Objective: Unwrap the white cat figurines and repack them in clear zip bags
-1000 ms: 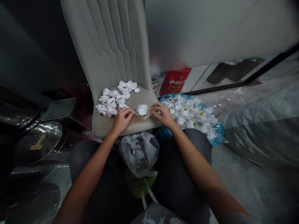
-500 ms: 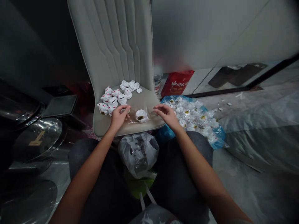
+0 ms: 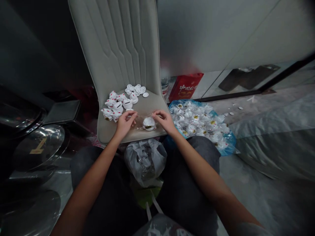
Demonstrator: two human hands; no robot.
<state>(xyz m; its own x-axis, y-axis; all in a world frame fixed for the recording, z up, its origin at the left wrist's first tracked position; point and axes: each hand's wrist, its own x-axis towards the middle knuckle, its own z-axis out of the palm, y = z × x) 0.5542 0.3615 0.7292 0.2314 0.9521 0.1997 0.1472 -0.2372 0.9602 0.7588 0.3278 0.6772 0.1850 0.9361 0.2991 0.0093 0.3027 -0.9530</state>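
Observation:
A white ceramic-looking cat figurine with a dark-gold mark sits on the chair seat, with clear plastic film around or under it. My left hand is at its left, fingers curled near the film's edge. My right hand is at its upper right, fingertips drawn together just above it. Contact with the thin film cannot be made out. Further left, several white cat figurines stand grouped on the seat, and several white round discs lie behind them.
The beige upholstered chair carries these. A blue bag of wrapped figurines lies to the right, and a grey plastic bag sits between my knees. Shiny metal stools stand at left. A red bag stands behind the chair.
My hands have closed in on the figurine from either side since half a second ago. A second earlier they held the film over it, with its mark hidden; the mark now shows.

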